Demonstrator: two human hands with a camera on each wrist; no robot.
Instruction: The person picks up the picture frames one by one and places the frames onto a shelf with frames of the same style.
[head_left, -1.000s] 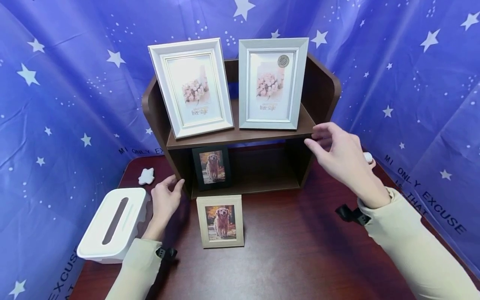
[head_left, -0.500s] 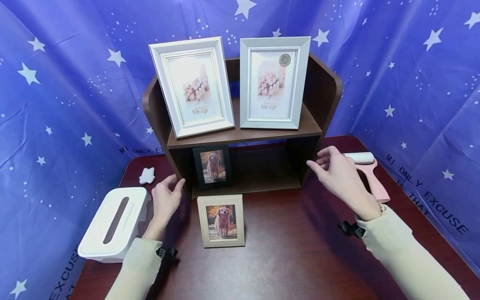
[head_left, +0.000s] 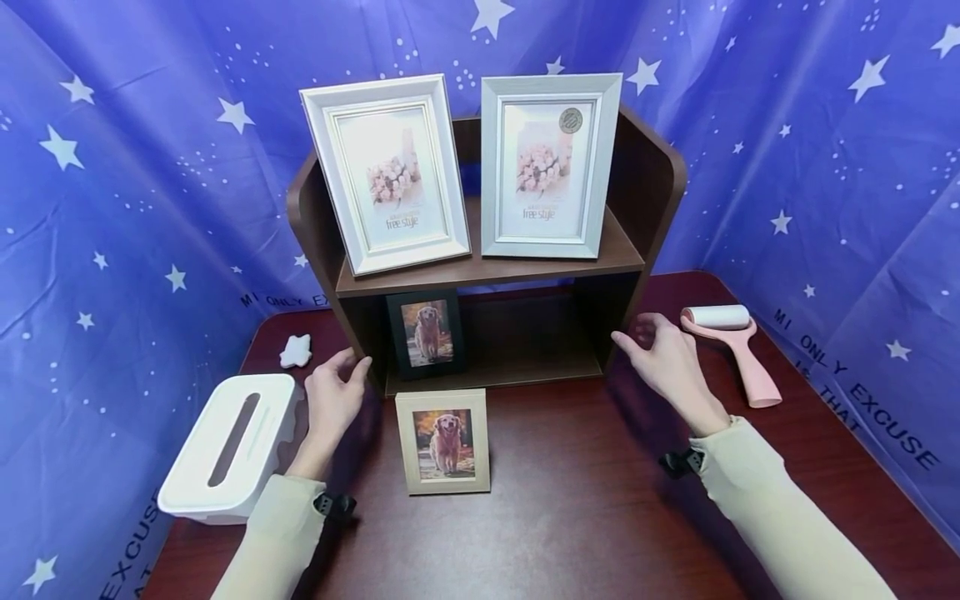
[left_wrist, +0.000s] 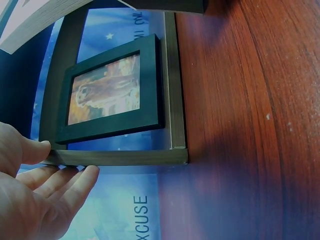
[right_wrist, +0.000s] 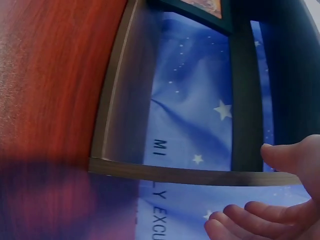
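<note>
A dark brown two-tier shelf (head_left: pixel 480 276) stands on the table. At its left side panel, my left hand (head_left: pixel 334 398) pinches the front edge, thumb inside and fingers outside in the left wrist view. My right hand (head_left: pixel 666 360) is at the right side panel, thumb and fingers spread to either side of it; the right wrist view shows gaps between the fingers and the panel. On the top tier stand a white picture frame (head_left: pixel 438 237) and a grey picture frame (head_left: pixel 491 167). A black picture frame (left_wrist: pixel 112 125) with a dog photo leans at the left of the lower tier.
A beige picture frame (head_left: pixel 405 442) stands on the table in front of the shelf. To the left are a white tissue box (head_left: pixel 198 442) and a small white star-like piece (head_left: pixel 296 351). A pink-handled lint roller (head_left: pixel 753 371) lies at the right, with starry curtains (head_left: pixel 150 167) behind.
My right hand has moved down along the right side panel and slightly toward me, uncovering the lint roller. My left hand stays at the left panel.
</note>
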